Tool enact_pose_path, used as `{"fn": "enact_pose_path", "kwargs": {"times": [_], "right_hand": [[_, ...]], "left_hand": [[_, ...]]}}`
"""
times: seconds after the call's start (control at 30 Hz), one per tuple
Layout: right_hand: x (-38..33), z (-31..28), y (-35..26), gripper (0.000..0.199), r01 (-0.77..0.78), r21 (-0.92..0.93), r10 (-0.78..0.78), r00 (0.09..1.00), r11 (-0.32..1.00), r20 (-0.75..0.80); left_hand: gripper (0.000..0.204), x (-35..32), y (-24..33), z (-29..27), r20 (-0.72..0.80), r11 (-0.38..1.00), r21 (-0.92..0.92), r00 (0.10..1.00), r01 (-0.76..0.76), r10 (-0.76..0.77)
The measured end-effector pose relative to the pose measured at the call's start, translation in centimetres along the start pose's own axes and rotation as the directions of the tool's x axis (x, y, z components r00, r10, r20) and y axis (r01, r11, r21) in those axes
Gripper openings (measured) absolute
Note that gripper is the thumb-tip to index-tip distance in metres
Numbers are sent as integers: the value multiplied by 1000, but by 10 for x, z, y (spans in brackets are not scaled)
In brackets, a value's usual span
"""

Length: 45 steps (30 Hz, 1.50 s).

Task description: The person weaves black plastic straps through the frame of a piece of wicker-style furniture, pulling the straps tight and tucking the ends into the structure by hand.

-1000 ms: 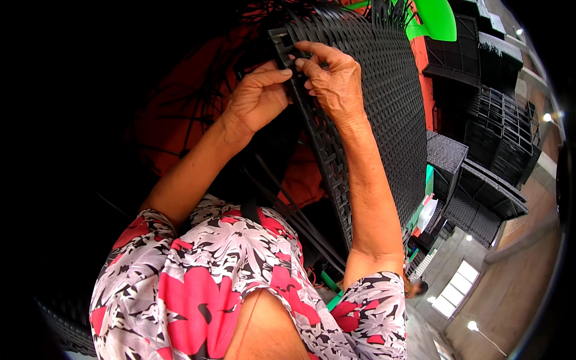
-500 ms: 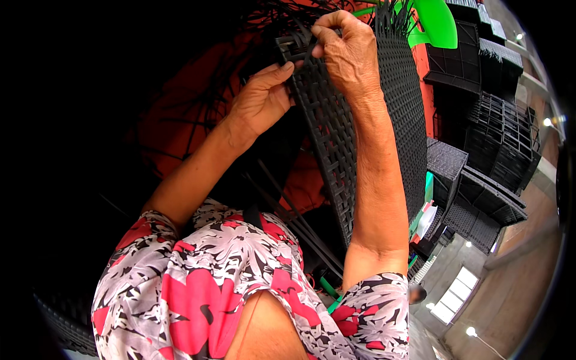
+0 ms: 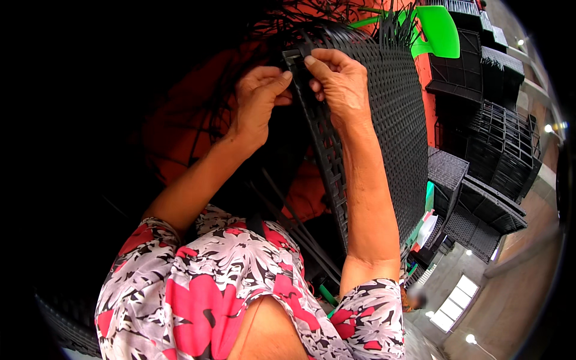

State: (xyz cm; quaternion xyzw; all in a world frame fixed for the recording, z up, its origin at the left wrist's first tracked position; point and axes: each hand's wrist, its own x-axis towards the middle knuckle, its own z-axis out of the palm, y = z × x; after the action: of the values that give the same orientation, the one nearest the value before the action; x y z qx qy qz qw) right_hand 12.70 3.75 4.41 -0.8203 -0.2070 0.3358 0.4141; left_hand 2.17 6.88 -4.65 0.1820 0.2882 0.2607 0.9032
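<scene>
A black woven wicker panel [image 3: 390, 114] leans in front of me, with loose black strips [image 3: 396, 27] standing off its far edge. My right hand [image 3: 342, 81] is at the panel's upper left corner. Its thumb and forefinger pinch a flat black strip [image 3: 304, 47] there. Just left of the same corner is my left hand [image 3: 258, 99], thumb and fingers curled together at the panel's narrow side. Whatever the left fingers hold is too dark to make out. Down from the corner, the side edge [image 3: 321, 138] shows an open weave.
A bright green plastic piece [image 3: 441, 33] sits beyond the panel, over an orange-red surface [image 3: 423, 72]. Stacked black wicker furniture and frames [image 3: 504, 132] stand to the right. Long dark strips [image 3: 300, 231] hang near my lap. Another person [image 3: 414, 298] is far off at lower right.
My right hand has come down and closer along the corner, its thumb now nearer the edge. The left fingers have curled in more. The panel sits slightly lower in view.
</scene>
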Motion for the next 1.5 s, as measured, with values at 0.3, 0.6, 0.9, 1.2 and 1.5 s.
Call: {"fn": "enact_pose_path", "kwargs": {"times": [0.3,0.6,0.9,1.2,1.5], "right_hand": [[0,-7,3,10,-154,1,154,988,988,-12],[8,-1,4,13,-161,-133,163,987,978,5],[14,-3,-3,11,-193,-131,199,980,972,30],[25,0,-4,9,-190,-153,198,979,970,39],[27,2,-4,13,-207,-259,211,977,944,-14]], "left_hand": [[24,29,10,-2,273,210,754,588,-622,761],[20,41,21,-7,181,573,720,903,-391,389],[11,33,15,-7,199,635,606,864,-479,462],[14,35,5,-13,225,624,524,801,-580,555],[15,37,17,-18,235,709,579,915,-404,329]]}}
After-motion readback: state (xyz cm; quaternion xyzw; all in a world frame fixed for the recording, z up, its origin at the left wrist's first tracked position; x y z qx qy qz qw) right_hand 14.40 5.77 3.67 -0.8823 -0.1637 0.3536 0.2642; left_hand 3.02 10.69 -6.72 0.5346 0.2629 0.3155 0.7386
